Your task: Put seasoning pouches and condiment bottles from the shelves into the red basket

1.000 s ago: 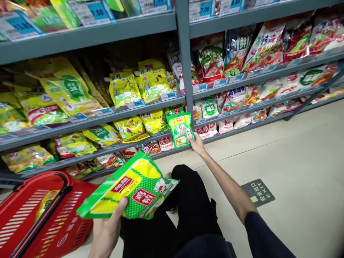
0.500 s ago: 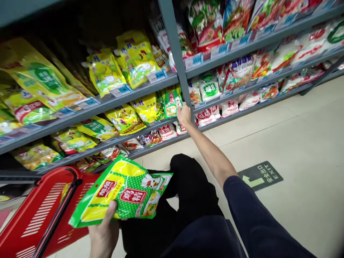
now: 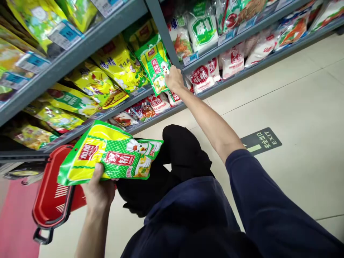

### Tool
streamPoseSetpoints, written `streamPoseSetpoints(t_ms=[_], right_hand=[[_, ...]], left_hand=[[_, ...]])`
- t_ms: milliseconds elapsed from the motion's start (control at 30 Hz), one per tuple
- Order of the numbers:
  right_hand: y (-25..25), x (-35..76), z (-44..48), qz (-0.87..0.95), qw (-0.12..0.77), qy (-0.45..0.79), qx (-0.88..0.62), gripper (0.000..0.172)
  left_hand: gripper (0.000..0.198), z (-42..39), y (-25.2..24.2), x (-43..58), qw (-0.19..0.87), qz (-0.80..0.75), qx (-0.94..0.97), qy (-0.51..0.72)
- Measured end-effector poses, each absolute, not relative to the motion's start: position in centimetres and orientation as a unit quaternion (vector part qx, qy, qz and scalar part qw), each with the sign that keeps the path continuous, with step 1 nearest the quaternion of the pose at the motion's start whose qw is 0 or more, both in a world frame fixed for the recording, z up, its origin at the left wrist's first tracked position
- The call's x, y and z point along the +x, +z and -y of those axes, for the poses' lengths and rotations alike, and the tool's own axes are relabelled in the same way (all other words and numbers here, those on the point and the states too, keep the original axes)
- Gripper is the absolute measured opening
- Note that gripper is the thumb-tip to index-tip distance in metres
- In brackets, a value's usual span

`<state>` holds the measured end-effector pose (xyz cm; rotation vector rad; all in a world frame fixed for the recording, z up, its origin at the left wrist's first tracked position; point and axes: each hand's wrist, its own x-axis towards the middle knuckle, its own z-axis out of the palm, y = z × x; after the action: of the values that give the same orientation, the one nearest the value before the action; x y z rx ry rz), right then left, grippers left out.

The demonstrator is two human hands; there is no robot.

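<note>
The big bag of chicken powder is green and yellow, with a red label and a little white cartoon chicken on it. It is in the person's left hand, held low and tilted, just beside the red shopping basket and not inside it. That hand is closed around the bottom edge of the bag, with the thumb on the front, so it has a good hold.

The right arm reaches out to the shelf. The right hand is almost shut, and its fingers are at the bottom corner of a smaller green bag. They touch that corner, but I cannot tell if they really have hold of it. The smaller bag stands tilted on the gray metal shelves, right beside an upright post.

Lots of yellow bags sit next to it, and white bags with red labels sit on the other side of the post. (The shelf edges have little blue and white price tags.)

On the pale floor tiles there is a dark green exit sign. The person's black trouser leg and dark blue sleeve show at the bottom.
</note>
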<state>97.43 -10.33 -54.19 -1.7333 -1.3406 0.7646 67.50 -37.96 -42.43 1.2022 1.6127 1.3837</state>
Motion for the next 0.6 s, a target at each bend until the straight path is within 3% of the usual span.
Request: streamPoseSetpoints(t_ms=[300, 600], right_hand=[[-52.9, 96.7, 8.6, 0.491, 0.486, 0.248, -0.680, 0.025], [-52.9, 94.5, 5.6, 0.469, 0.471, 0.166, -0.728, 0.029]], left_hand=[[0.045, 39.4, -42.5, 67.6, 0.355, -0.610, 0.437, 0.557], [0.046, 38.9, -42.7, 67.3, 0.365, -0.615, 0.415, 0.562]])
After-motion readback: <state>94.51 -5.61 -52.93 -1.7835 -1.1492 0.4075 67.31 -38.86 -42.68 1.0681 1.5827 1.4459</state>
